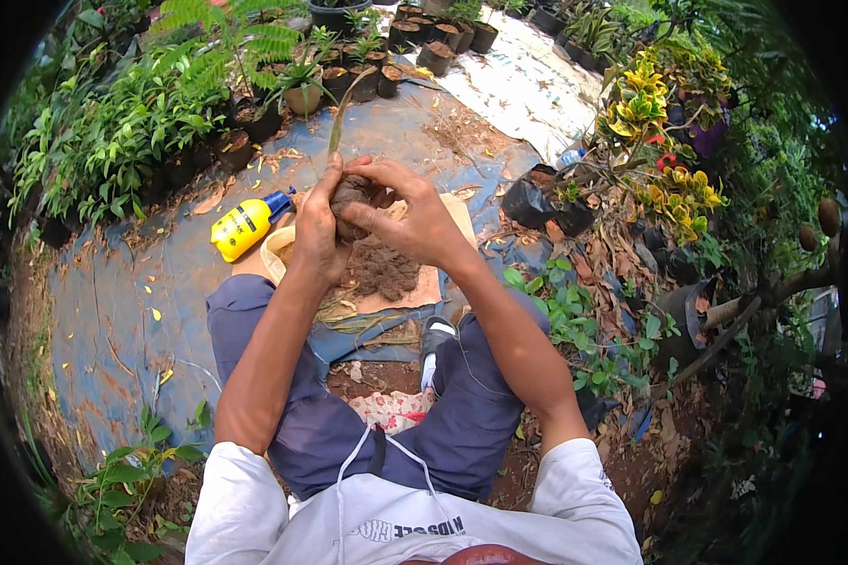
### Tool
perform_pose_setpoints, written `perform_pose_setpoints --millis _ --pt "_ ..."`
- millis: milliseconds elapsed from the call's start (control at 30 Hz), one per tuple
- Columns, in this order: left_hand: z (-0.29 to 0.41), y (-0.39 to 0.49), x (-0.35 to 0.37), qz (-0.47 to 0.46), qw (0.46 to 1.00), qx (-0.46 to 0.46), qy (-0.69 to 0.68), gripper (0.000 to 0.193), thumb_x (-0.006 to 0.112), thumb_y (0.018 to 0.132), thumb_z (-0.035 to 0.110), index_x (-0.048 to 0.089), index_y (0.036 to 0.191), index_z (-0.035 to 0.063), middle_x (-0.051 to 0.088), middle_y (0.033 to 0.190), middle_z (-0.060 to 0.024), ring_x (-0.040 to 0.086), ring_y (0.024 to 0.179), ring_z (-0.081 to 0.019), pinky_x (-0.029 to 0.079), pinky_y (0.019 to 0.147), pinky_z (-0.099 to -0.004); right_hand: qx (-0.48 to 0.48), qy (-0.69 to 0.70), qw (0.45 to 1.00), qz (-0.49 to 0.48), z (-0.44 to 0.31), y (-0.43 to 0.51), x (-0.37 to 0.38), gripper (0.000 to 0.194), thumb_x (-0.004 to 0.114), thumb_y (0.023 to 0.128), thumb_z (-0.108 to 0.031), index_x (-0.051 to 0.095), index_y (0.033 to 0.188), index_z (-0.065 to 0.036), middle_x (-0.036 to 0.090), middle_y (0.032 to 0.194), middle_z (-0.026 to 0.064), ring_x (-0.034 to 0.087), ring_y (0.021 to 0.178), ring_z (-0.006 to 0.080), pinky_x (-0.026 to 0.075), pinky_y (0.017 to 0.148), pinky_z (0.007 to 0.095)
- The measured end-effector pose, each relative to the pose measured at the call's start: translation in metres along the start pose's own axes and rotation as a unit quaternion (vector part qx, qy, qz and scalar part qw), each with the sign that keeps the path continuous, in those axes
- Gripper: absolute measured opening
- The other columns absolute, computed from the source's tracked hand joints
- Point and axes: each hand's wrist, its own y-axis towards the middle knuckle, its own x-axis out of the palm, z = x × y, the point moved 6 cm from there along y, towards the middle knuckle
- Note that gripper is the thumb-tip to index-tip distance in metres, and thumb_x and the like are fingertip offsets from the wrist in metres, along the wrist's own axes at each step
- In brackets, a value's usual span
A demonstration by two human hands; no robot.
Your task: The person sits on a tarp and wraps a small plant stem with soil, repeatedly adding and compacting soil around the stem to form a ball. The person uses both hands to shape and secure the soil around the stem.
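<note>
My left hand [318,219] cups a ball of moist brown soil or fibre [353,201] from its left side, with a long, narrow green-brown leaf [338,127] rising above the fingers. My right hand [410,215] curls over the same ball, its thumb pressed against the near side. Below both hands, a heap of dark brown, fibrous material [385,272] lies on a tan sheet [456,229]. To the left rests a yellow bottle with a blue top [242,227]. What the leaf joins inside the ball is hidden by my fingers.
A blue ground sheet [155,282] with fallen leaves spreads around me. Potted plants [304,95] line the far left edge. Black bags [530,198] and a yellow-leaved croton [636,99] stand at the right, near a white sheet [516,78]. A leafy green plant [579,325] grows beside my right knee.
</note>
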Motion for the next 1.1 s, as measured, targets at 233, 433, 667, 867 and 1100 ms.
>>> perform_pose_setpoints --millis 233,433,667,867,1100 --pt "0.005 0.0 -0.004 0.016 1.0 -0.021 -0.017 0.047 0.045 0.099 0.044 0.061 0.115 0.003 0.065 0.1 -0.0097 0.066 0.089 -0.0195 0.057 0.075 -0.0323 -0.024 -0.041 0.996 -0.07 0.003 0.001 0.009 0.047 0.075 0.082 -0.029 0.064 0.121 -0.005 0.06 0.12 0.013 0.062 0.094 0.022 0.05 0.084 0.0335" --pt "0.003 -0.004 0.0 0.049 0.997 -0.05 -0.03 0.042 0.047 0.099 0.042 0.062 0.109 0.0036 0.067 0.095 -0.0089 0.068 0.084 -0.0198 0.056 0.074 -0.031 -0.064 -0.095 0.993 0.02 -0.01 0.002 -0.001 0.035 0.073 0.085 -0.026 0.068 0.111 -0.004 0.059 0.109 0.012 0.062 0.084 0.0195 0.05 0.078 0.0327" --pt "0.006 -0.004 -0.003 0.08 0.996 -0.027 -0.008 0.032 0.062 0.092 0.032 0.062 0.098 0.0004 0.065 0.077 -0.0071 0.066 0.068 -0.018 0.054 0.061 -0.0286 -0.003 -0.048 0.991 0.127 0.0 0.005 -0.034 0.03 0.061 0.096 -0.031 0.07 0.103 -0.002 0.058 0.106 0.0096 0.058 0.09 0.0151 0.048 0.074 0.028" --pt "0.016 -0.006 -0.009 0.052 0.998 0.022 0.035 0.019 0.066 0.089 0.022 0.063 0.085 0.0036 0.061 0.065 -0.0052 0.058 0.049 -0.0155 0.05 0.048 -0.0297 0.019 -0.005 0.99 0.137 0.016 0.007 -0.047 0.032 0.062 0.095 -0.032 0.069 0.096 -0.001 0.059 0.099 0.0067 0.059 0.08 0.0146 0.047 0.071 0.0286" --pt "0.008 0.001 -0.019 0.103 0.995 0.005 -0.008 0.027 0.057 0.094 0.032 0.056 0.098 0.0051 0.061 0.081 -0.0094 0.063 0.073 -0.0201 0.053 0.064 -0.0336 0.033 -0.017 0.994 0.099 0.015 0.003 -0.04 0.027 0.06 0.097 -0.026 0.07 0.097 0.0 0.058 0.097 0.0043 0.056 0.08 0.0104 0.046 0.071 0.025"
